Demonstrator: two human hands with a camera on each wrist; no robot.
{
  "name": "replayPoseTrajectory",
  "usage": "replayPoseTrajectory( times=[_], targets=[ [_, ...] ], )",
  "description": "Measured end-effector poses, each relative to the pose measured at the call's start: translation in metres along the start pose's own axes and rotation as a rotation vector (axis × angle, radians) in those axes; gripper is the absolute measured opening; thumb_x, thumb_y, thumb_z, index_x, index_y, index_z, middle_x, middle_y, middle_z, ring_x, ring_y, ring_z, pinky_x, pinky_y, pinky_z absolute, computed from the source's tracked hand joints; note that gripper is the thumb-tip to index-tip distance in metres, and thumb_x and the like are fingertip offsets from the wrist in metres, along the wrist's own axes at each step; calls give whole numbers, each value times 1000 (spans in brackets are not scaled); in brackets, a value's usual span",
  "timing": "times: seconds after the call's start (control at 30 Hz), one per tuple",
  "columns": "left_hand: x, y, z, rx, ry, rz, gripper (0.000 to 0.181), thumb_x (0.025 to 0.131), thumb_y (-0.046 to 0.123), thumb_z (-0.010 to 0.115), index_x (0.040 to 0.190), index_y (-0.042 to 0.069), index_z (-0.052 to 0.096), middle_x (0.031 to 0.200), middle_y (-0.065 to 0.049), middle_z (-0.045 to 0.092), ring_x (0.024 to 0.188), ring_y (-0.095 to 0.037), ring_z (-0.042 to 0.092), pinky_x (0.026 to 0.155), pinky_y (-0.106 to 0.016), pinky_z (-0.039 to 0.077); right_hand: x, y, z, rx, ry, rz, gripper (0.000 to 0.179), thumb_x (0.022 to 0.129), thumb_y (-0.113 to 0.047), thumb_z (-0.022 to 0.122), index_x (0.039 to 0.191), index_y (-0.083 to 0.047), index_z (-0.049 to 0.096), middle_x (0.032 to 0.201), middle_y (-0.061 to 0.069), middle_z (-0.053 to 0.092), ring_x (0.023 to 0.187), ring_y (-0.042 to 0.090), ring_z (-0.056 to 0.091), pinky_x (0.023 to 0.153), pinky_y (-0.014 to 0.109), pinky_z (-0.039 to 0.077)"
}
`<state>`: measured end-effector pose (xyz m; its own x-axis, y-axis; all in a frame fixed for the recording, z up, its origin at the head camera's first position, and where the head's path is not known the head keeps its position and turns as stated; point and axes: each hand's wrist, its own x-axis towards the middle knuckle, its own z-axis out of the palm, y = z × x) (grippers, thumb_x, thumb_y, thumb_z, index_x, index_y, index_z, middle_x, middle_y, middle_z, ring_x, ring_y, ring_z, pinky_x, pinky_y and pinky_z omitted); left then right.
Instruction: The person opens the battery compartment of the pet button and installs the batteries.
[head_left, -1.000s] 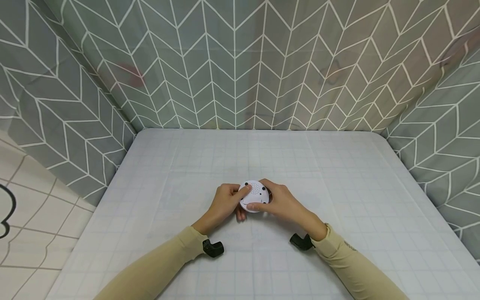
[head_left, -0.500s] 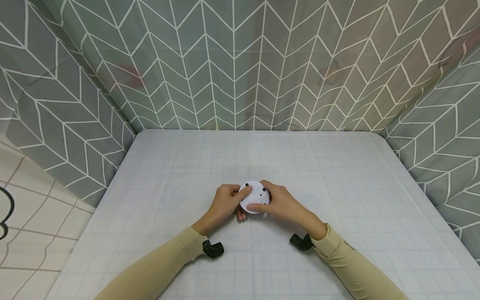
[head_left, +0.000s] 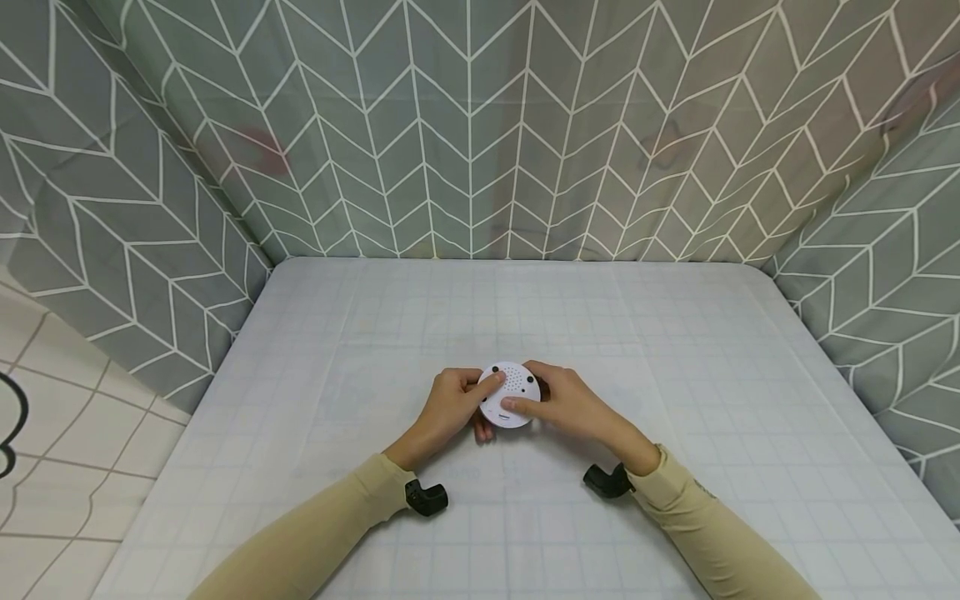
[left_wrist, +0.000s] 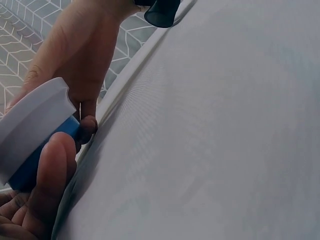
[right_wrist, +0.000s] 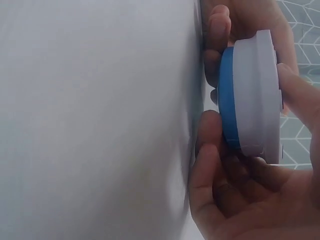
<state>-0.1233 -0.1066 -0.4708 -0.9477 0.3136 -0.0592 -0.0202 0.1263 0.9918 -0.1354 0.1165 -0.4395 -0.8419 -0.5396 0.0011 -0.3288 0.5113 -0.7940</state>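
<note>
Both hands hold a round white device point(head_left: 512, 417) just above the middle of the table. Its upper face has a cluster of speaker holes and several black dots. In the right wrist view its white side wall point(right_wrist: 255, 100) and blue underside point(right_wrist: 227, 100) show. The left hand point(head_left: 447, 407) grips the left edge, its thumb lying across the face by the holes and its fingers underneath. From the right, the right hand point(head_left: 576, 406) holds the device with its thumb on the lower part of the face. Curled fingers point(right_wrist: 205, 175) support the blue side from below.
A white cloth with a faint grid covers the table point(head_left: 360, 317). Grey chevron curtains point(head_left: 495, 150) hang behind it and at both sides. Black wrist-worn pieces point(head_left: 426, 497) stick out from the sleeves. Pale tiled floor point(head_left: 82, 433) lies at the left.
My right thumb has slid up and inward on the device's face, uncovering small dark print near the lower rim. The right hand has shifted slightly right; the left stays put.
</note>
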Motion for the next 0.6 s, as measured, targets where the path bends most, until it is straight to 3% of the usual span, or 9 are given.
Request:
replayPoseTrajectory(
  times=[0.6],
  targets=[
    [0, 1, 0, 18, -25, 5, 43, 104, 43, 68, 94, 1, 71, 58, -11, 69, 44, -22, 66, 45, -36, 58, -1, -2, 0, 78, 18, 59, 40, 91, -37, 85, 116, -10, 70, 99, -1, 76, 88, 13, 70, 71, 25, 54]
  ],
)
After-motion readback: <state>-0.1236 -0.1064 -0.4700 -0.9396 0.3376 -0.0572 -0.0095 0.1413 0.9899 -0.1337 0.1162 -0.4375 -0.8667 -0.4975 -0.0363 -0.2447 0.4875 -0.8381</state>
